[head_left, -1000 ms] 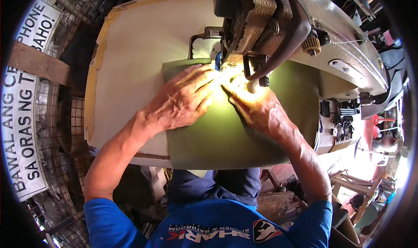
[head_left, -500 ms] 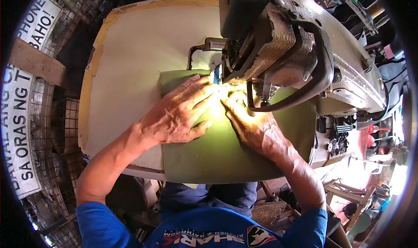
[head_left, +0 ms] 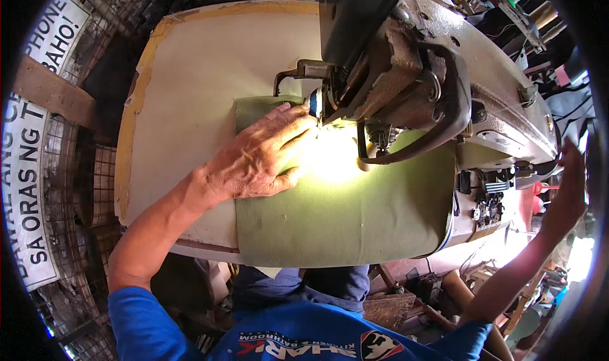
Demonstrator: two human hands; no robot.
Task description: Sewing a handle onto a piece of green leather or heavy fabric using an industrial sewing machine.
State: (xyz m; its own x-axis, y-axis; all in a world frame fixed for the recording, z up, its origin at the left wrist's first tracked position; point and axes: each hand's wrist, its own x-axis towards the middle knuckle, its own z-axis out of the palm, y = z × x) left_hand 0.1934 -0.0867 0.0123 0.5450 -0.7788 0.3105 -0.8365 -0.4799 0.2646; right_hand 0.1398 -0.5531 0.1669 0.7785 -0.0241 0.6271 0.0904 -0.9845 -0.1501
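A sheet of green fabric [head_left: 342, 224] lies on the sewing machine's table, its upper edge under the sewing machine head [head_left: 380, 75]. My left hand [head_left: 257, 151] rests flat on the fabric's left part, fingers spread, its fingertips close to the needle area and a small blue-and-white piece [head_left: 313, 103] beside the presser. Bright lamp light washes out the fabric right of those fingertips. Far to the right, my right hand [head_left: 571, 174] is raised off the fabric at the end of the machine, beside the dark handwheel [head_left: 553, 136]. Its fingers point upward and look stretched; whether they touch the wheel is unclear.
The pale tabletop [head_left: 209, 56] has a worn taped edge. A curved dark lever [head_left: 453, 120] hangs at the machine's front. Small metal parts [head_left: 487, 209] sit right of the fabric. Wire mesh [head_left: 73, 190] and white signs [head_left: 28, 190] stand at the left.
My right hand has left the fabric beside the needle and swung out to the machine's right end. My left hand stays on the fabric, almost in the same place.
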